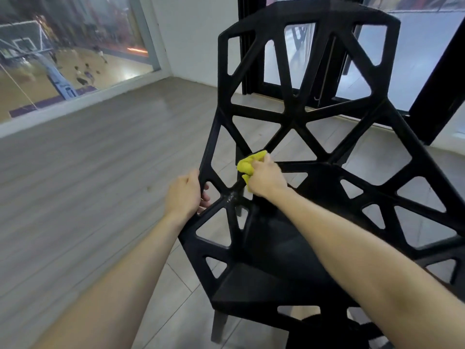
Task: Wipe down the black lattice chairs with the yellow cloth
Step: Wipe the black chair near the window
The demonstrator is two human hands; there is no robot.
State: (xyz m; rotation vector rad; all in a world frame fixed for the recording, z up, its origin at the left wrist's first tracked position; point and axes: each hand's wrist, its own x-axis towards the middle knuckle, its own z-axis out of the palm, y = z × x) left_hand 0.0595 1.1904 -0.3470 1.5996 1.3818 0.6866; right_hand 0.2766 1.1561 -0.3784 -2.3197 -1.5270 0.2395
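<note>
A black lattice chair fills the middle and right of the head view, its open-work back rising toward the windows and its solid seat below. My left hand grips the chair's left edge bar, fingers curled round it. My right hand holds a bunched yellow cloth and presses it against a lattice bar near the left side of the chair. Part of the cloth is hidden under my fingers.
Grey wood-look floor spreads out to the left of the chair. A large window at the far left overlooks a basketball court below. Black-framed glass doors stand behind the chair. A white wall sits between them.
</note>
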